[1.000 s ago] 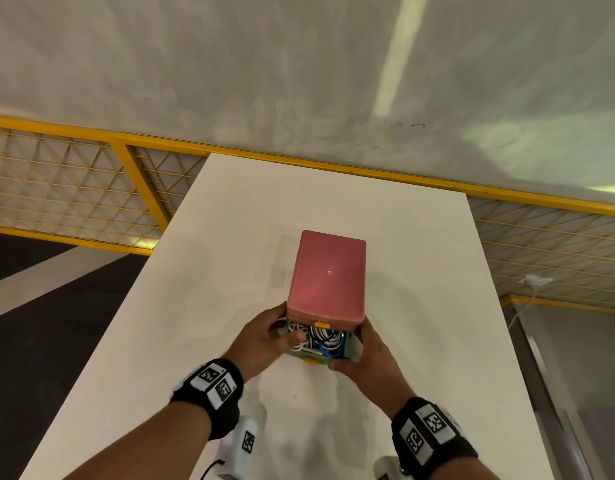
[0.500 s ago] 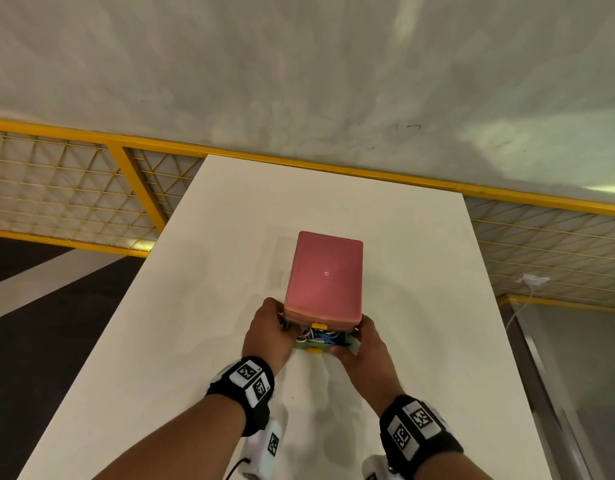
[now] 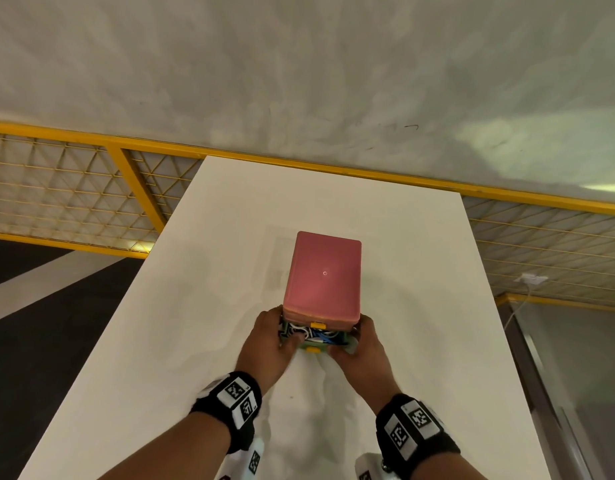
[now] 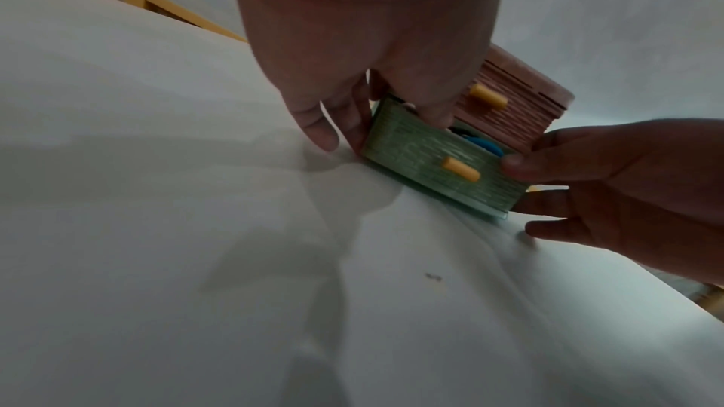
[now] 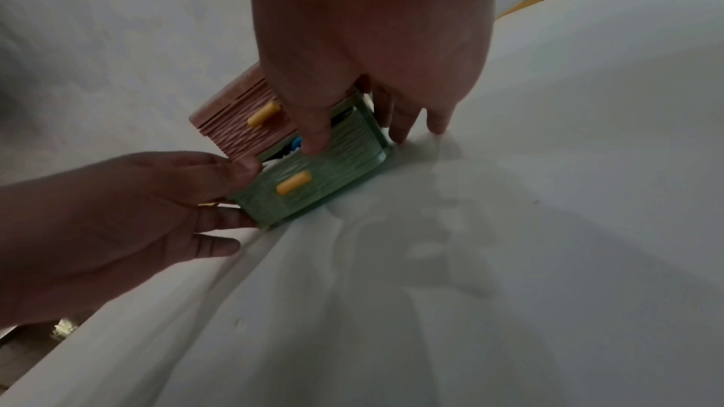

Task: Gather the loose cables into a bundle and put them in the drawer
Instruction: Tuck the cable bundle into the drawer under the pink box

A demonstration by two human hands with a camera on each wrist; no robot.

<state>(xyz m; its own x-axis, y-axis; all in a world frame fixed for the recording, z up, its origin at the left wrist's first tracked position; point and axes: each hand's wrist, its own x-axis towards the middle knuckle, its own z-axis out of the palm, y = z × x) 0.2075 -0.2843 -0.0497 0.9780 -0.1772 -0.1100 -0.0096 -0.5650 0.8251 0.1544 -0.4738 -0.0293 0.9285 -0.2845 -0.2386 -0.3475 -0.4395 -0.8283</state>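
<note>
A pink drawer box (image 3: 323,275) stands in the middle of the white table (image 3: 202,306). Its green lower drawer (image 3: 313,348) sticks out a little toward me, with white and blue cables (image 3: 316,336) bunched inside. My left hand (image 3: 264,344) grips the drawer's left side, thumb over the cables. My right hand (image 3: 363,346) grips its right side. In the left wrist view the left hand (image 4: 364,132) holds the green drawer (image 4: 423,163), with a blue cable (image 4: 484,144) showing behind its front. In the right wrist view the right hand (image 5: 352,135) clasps the green drawer (image 5: 333,172).
The shut pink upper drawer (image 4: 501,119) has a yellow knob (image 4: 487,100). The white cloth on the table is wrinkled in front of the box (image 3: 309,393). A yellow mesh railing (image 3: 91,188) runs behind the table, and the floor drops off to the left and right.
The green drawer has slid further into the box. Both hands moved forward with it, and the left hand shifted from above the cables to the drawer's left side.
</note>
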